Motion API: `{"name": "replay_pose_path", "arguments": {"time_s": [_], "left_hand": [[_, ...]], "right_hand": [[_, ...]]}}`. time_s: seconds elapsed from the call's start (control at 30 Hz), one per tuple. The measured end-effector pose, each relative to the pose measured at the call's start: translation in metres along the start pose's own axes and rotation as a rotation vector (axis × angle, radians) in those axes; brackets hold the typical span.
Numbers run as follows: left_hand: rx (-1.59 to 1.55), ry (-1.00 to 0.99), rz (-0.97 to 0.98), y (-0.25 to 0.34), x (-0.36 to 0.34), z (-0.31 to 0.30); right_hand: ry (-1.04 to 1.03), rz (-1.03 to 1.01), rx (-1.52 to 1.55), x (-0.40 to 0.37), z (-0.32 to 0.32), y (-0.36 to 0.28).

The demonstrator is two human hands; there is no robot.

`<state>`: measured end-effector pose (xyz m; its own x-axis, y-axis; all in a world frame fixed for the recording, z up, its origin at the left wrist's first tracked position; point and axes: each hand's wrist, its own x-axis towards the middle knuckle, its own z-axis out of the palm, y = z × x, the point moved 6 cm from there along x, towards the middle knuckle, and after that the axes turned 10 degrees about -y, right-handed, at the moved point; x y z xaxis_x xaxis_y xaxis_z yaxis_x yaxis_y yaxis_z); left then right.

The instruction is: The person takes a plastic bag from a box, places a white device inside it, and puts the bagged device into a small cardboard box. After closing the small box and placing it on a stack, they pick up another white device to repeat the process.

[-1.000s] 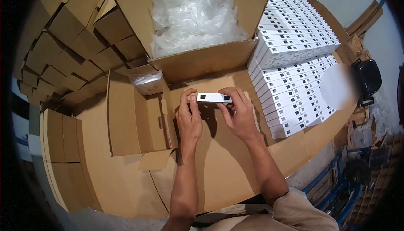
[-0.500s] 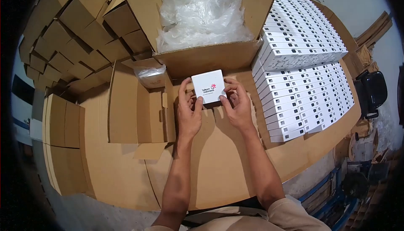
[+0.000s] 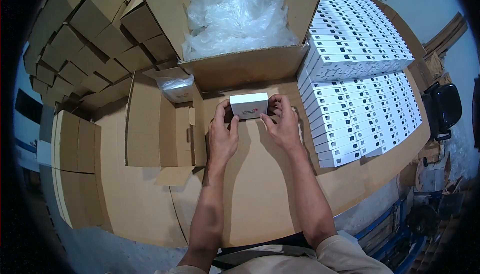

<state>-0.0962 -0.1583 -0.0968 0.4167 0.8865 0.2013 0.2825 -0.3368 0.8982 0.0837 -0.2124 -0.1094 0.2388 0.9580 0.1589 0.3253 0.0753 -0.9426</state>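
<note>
A small white box (image 3: 249,105) with a red and black logo is held between my two hands over the cardboard-covered table. My left hand (image 3: 223,131) grips its left side, thumb at the lower front corner. On the opposite side my right hand (image 3: 283,126) grips it the same way. The box is tilted so that its top edge and the printed face both show. Just left of my left hand stands an open carton (image 3: 145,124), with a plastic-wrapped item (image 3: 177,89) at its far end.
Behind my hands a large carton (image 3: 245,71) holds clear plastic bags (image 3: 240,19). Stacked white boxes (image 3: 360,109) fill the right side. Many brown cartons (image 3: 80,44) are piled at the back left, and folded cardboard (image 3: 75,169) stands at the left edge.
Both hands have tipped the white box, so its logo face is now foreshortened and its upper edge shows. The view has shifted slightly.
</note>
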Motion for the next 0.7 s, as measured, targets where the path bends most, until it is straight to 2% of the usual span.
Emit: {"name": "replay_pose_path", "arguments": {"time_s": [0.47,0.53,0.7], "left_hand": [[0.000,-0.041,-0.097,0.003,-0.002,-0.001],[0.012,0.038,-0.008,0.007,-0.003,-0.003],[0.131,0.243,0.209,0.039,-0.012,-0.023]], "right_hand": [[-0.084,-0.003,-0.022,-0.001,-0.001,-0.006],[-0.086,-0.059,-0.008,-0.003,-0.003,-0.011],[-0.064,-0.051,0.137,-0.004,-0.011,-0.005]]}}
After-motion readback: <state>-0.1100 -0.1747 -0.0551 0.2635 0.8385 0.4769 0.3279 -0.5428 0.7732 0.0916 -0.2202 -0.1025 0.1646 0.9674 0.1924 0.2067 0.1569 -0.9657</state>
